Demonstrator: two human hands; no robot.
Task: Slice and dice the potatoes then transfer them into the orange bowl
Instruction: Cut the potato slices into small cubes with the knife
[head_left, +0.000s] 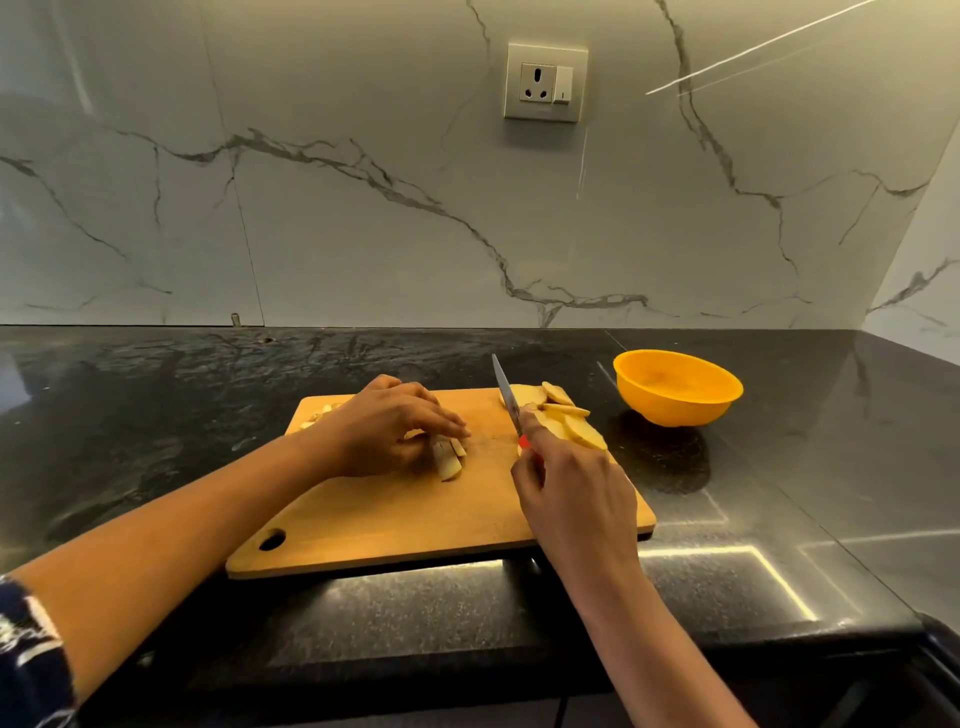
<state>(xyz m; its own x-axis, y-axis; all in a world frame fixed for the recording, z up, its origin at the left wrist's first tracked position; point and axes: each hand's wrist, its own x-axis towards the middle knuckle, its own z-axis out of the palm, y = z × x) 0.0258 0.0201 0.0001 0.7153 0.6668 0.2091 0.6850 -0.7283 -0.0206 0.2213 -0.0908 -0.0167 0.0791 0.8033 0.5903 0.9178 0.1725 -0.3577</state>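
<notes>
A wooden cutting board (405, 525) lies on the black counter. My left hand (387, 428) holds down a small bundle of potato strips (448, 457) in the middle of the board, its fingers curled over them. My right hand (571, 493) grips a red-handled knife (506, 397), the blade raised and pointing away, to the right of the strips. A pile of potato slices (563, 415) lies at the board's far right corner, partly behind my right hand. A few cut pieces (319, 413) show behind my left wrist. The orange bowl (675, 387) stands to the right of the board and looks empty.
The black stone counter (156, 415) runs to a marble wall behind, which bears a socket and switch (545, 83). The counter's front edge (467, 670) is close below the board. A side wall meets the counter at far right.
</notes>
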